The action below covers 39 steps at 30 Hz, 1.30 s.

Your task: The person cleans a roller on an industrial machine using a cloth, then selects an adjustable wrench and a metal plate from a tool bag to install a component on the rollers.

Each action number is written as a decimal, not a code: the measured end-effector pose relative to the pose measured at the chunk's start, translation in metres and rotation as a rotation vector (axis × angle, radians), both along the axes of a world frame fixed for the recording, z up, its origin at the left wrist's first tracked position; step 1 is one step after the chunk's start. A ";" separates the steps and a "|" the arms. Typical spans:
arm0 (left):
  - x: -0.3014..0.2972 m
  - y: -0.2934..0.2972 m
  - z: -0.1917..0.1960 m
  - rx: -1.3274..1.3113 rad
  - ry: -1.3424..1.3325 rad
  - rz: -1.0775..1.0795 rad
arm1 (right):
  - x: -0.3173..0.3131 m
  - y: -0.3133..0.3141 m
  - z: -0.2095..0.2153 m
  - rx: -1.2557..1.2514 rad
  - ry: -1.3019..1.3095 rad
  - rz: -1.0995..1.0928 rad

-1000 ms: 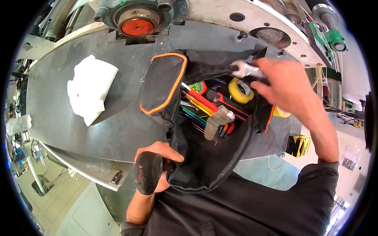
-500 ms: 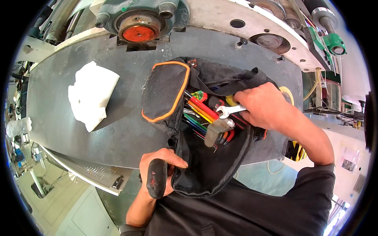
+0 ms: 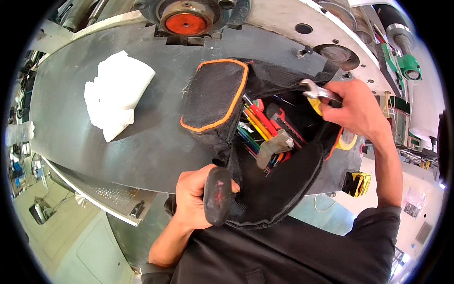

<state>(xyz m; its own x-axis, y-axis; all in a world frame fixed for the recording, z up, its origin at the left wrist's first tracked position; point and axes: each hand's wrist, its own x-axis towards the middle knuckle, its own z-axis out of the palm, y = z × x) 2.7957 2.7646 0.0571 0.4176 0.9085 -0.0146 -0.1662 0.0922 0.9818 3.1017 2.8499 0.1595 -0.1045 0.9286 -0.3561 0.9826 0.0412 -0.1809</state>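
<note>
A black tool bag [image 3: 213,94] with orange piping lies open on the grey metal surface. My right hand [image 3: 358,108] is closed around an open-end wrench [image 3: 314,89], held above the bag's right side with its jaw pointing left. My left hand [image 3: 190,196] is closed around a tool with a thick, rounded black handle [image 3: 217,196], beside the bag's near edge; the rest of that tool is hidden. Inside the bag are red and yellow handles [image 3: 259,118], a utility knife [image 3: 283,124], a worn metal piece [image 3: 274,149] and several coloured hex keys [image 3: 248,142].
A crumpled white cloth or paper [image 3: 118,92] lies left of the bag. Along the far side stands a machine housing with a red-centred bearing [image 3: 187,23]. A yellow tape roll [image 3: 349,142] sits right of the bag. A perforated metal tray [image 3: 113,193] is below the surface's left edge.
My right hand has lifted the wrench up and to the right, away from the bag's contents. My left hand with the black-handled tool appears farther right and slightly higher. The whole view has shifted.
</note>
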 end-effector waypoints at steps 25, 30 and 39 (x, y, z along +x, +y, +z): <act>0.009 -0.002 -0.001 0.058 0.090 0.037 | -0.022 -0.029 -0.043 -0.260 -0.167 0.368; 0.010 -0.001 0.005 0.054 0.085 0.018 | -0.033 -0.012 -0.037 -0.344 -0.291 0.326; 0.005 -0.002 0.002 0.040 0.064 0.034 | -0.001 -0.009 -0.045 0.288 -0.253 0.181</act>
<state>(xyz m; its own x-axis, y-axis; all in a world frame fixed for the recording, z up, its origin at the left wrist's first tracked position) 2.8010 2.7631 0.0588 0.3863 0.9224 -0.0035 -0.1057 0.0480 0.9932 3.1010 2.8412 0.1148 -0.2181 0.9685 -0.1199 0.9668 0.2312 0.1091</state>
